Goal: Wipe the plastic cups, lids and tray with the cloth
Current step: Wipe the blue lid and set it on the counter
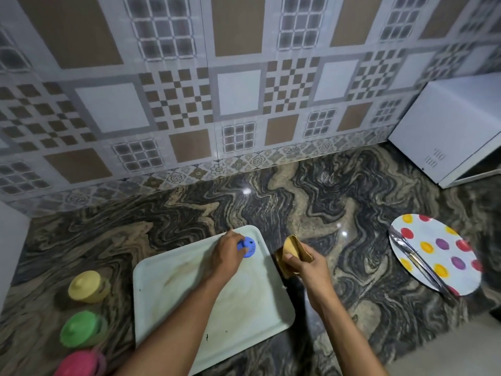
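Observation:
A pale tray (244, 308) lies on the marbled counter, with faint brown smears on it. My left hand (227, 252) reaches over its far right corner and grips a small blue lid or cup (248, 246) there. Just right of the tray, my right hand (303, 263) holds a folded tan cloth (291, 246) above the counter. Left of the tray stand three lidded plastic cups in a row: yellow (86, 285), green (81, 329) and pink (80, 363), the pink one cut off by the bottom edge.
A round plate with coloured dots (444, 256) lies at the right, with metal tongs (418, 263) across it. A white appliance (450, 126) stands at the back right. A tiled wall runs along the back of the counter.

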